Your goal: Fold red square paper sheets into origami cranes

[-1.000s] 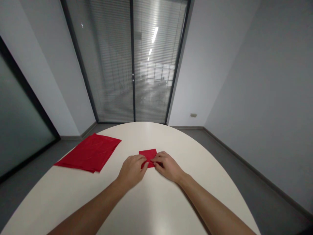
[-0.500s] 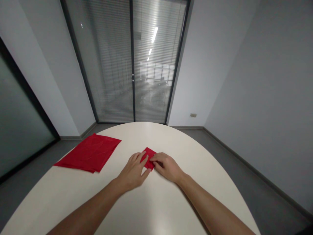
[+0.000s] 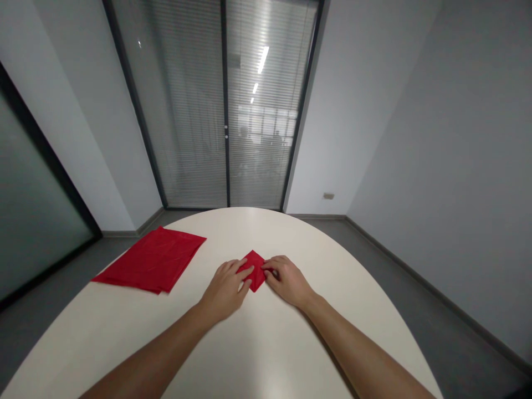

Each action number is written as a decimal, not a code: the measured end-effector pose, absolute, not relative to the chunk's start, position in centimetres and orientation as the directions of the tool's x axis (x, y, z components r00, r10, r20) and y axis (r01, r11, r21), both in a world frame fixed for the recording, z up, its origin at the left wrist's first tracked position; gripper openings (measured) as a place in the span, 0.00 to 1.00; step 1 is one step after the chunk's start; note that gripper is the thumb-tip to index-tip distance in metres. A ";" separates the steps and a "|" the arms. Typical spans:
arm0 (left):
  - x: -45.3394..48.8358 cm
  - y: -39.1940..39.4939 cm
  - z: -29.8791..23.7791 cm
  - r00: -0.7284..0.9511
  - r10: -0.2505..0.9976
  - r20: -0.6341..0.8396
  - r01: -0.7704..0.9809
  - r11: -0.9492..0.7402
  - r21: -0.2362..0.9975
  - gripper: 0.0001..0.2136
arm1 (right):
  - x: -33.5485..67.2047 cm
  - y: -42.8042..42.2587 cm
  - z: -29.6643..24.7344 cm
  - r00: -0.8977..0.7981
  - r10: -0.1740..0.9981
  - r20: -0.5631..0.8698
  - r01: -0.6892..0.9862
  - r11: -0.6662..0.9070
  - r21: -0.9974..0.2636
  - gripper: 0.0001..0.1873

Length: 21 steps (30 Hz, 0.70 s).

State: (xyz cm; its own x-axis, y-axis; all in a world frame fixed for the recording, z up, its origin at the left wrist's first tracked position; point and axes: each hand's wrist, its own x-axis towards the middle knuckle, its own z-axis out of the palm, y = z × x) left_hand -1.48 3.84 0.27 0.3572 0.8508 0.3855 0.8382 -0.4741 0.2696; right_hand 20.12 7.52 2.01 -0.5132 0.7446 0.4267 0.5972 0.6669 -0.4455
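Observation:
A small folded sheet of red paper point(image 3: 255, 281) lies diamond-wise on the white table, a crease showing on its upper face. My left hand point(image 3: 226, 285) rests over its left side, fingers spread and touching the paper. At the right corner, my right hand point(image 3: 288, 281) has thumb and fingertips pinched together on the paper's edge. The fingers of both hands cover the left and right corners, while the far and near corners show.
Large red sheets point(image 3: 153, 260) lie stacked and slightly askew at the table's left edge. The round white table point(image 3: 266, 343) curves away in front of a glass partition with blinds point(image 3: 191, 138). A grey wall point(image 3: 457, 166) stands to the right.
My right hand has shifted slightly right, from over the paper to its right corner. More of the paper's middle shows, and my left thumb has drawn in closer to it.

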 end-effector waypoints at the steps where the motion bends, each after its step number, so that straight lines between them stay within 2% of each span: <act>1: -1.5 3.8 0.3 0.348 0.857 0.380 0.846 -0.462 0.266 0.18 | 20.1 7.5 2.1 -0.513 0.744 0.429 0.598 0.668 -0.442 0.13; 7: -1.2 3.6 0.5 0.296 0.885 0.359 0.872 -0.404 0.277 0.21 | 20.1 7.5 1.9 -0.511 0.735 0.446 0.601 0.676 -0.425 0.12; 11: -1.2 3.5 0.5 0.297 0.884 0.360 0.867 -0.408 0.287 0.23 | 20.0 7.4 1.7 -0.445 0.777 0.446 0.652 0.622 -0.434 0.17; 15: -1.4 3.7 0.3 0.324 0.870 0.373 0.847 -0.442 0.296 0.21 | 20.0 7.2 1.8 -0.419 0.812 0.407 0.678 0.578 -0.455 0.19; 18: -1.5 3.8 0.1 0.323 0.870 0.373 0.842 -0.444 0.306 0.19 | 20.1 7.3 1.8 -0.423 0.807 0.412 0.663 0.586 -0.467 0.17; 21: -1.5 3.9 -0.1 0.324 0.866 0.380 0.836 -0.450 0.313 0.19 | 20.4 7.5 1.6 -0.438 0.790 0.428 0.635 0.609 -0.475 0.20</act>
